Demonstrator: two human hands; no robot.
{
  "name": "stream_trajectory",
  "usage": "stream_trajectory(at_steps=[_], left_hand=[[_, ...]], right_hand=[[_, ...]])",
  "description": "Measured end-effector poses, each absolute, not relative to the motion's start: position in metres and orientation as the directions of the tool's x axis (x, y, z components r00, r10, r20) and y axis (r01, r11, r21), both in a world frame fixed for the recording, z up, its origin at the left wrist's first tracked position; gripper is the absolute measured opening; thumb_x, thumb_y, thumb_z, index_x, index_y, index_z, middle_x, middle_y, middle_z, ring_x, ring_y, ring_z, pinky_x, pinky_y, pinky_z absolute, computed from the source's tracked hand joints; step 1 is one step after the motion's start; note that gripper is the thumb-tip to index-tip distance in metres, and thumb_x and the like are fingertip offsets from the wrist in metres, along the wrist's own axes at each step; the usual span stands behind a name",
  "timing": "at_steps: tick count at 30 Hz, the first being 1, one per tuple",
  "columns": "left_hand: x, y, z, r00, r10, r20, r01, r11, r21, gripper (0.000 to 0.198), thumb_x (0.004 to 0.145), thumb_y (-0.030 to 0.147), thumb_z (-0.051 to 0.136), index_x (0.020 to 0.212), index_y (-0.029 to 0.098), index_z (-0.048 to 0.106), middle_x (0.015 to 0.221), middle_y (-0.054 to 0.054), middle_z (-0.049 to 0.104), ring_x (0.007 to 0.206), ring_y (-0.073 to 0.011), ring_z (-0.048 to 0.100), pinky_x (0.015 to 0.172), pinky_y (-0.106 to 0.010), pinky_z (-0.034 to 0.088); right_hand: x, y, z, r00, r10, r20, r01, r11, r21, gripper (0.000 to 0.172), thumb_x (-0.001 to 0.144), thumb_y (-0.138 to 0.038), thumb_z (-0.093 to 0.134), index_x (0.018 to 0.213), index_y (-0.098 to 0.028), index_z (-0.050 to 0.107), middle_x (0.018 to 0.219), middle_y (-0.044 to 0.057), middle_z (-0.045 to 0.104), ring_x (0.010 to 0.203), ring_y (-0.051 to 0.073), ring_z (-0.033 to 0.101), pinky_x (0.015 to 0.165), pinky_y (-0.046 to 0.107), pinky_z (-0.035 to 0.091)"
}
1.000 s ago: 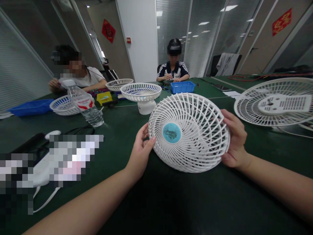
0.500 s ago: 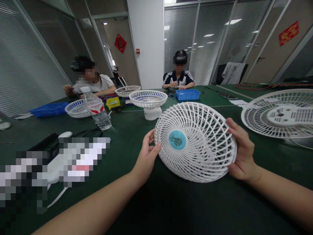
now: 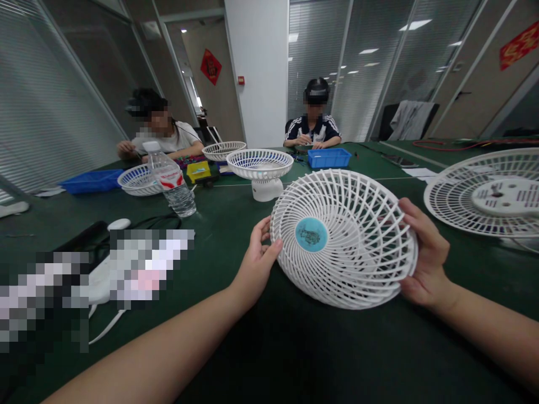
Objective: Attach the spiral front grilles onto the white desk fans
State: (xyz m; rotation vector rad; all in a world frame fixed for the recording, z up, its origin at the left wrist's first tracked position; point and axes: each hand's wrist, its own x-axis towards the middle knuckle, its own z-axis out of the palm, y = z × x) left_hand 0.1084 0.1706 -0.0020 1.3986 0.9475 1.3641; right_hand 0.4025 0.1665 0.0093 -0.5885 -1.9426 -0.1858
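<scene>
Held between my two hands is a white plastic fan grille with curved spiral ribs and a round light-blue centre badge bearing a dark drawing. It is tilted, its badge side turned partly toward me and to the left. My left hand grips the left rim, thumb in front and fingers behind. Around the right rim my right hand is closed, its fingers partly hidden by the ribs. Through the ribs more white lattice shows; what lies behind cannot be made out clearly. Dark green table surface lies beneath.
A larger white grille lies at right. Ahead stands a white fan base with a grille on top. A water bottle, blue trays and a yellow box lie beyond. Two people sit across the table.
The whole view has shifted slightly, moving most things a little right and up in the picture. Both hands keep their hold on the grille, which keeps nearly the same tilt.
</scene>
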Motion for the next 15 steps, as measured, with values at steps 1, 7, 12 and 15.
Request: stream_trajectory(at_steps=[1, 7, 12, 15], left_hand=[[0.1082, 0.1708, -0.0023, 0.087, 0.958, 0.274, -0.072, -0.269, 0.961, 0.054, 0.086, 0.039, 0.059, 0.133, 0.022, 0.039, 0.142, -0.011, 0.044, 0.131, -0.0279, 0.040, 0.107, -0.043, 0.034], [0.1084, 0.1705, -0.0023, 0.103, 0.959, 0.264, -0.032, -0.262, 0.965, 0.055, 0.087, 0.039, 0.056, 0.135, 0.020, 0.034, 0.143, -0.012, 0.041, 0.132, -0.0272, 0.038, 0.107, -0.043, 0.034], [0.1094, 0.1699, -0.0010, 0.110, 0.958, 0.266, -0.019, -0.265, 0.964, 0.054, 0.088, 0.037, 0.054, 0.136, 0.020, 0.033, 0.144, -0.013, 0.040, 0.133, -0.0261, 0.038, 0.108, -0.043, 0.033], [0.1091, 0.1705, -0.0018, 0.111, 0.957, 0.268, -0.012, -0.269, 0.963, 0.055, 0.089, 0.038, 0.053, 0.137, 0.020, 0.032, 0.145, -0.013, 0.040, 0.133, -0.0259, 0.038, 0.109, -0.043, 0.033]], right_hand=[[0.4025, 0.1666, 0.0091, -0.330, 0.320, 0.888, 0.475, 0.869, -0.136, 0.081, 0.077, -0.050, 0.057, 0.150, -0.030, 0.028, 0.152, 0.006, 0.026, 0.140, 0.029, 0.026, 0.116, 0.053, 0.019], [0.4026, 0.1669, 0.0105, -0.351, 0.288, 0.891, 0.483, 0.871, -0.091, 0.082, 0.078, -0.048, 0.058, 0.151, -0.026, 0.027, 0.151, 0.008, 0.027, 0.140, 0.028, 0.026, 0.116, 0.051, 0.020], [0.4015, 0.1665, 0.0128, -0.362, 0.277, 0.890, 0.470, 0.879, -0.083, 0.079, 0.081, -0.048, 0.055, 0.150, -0.025, 0.027, 0.151, 0.008, 0.027, 0.140, 0.028, 0.026, 0.116, 0.050, 0.020], [0.4012, 0.1661, 0.0126, -0.359, 0.287, 0.888, 0.470, 0.878, -0.094, 0.078, 0.081, -0.048, 0.055, 0.150, -0.025, 0.027, 0.151, 0.008, 0.027, 0.140, 0.028, 0.026, 0.116, 0.051, 0.020]])
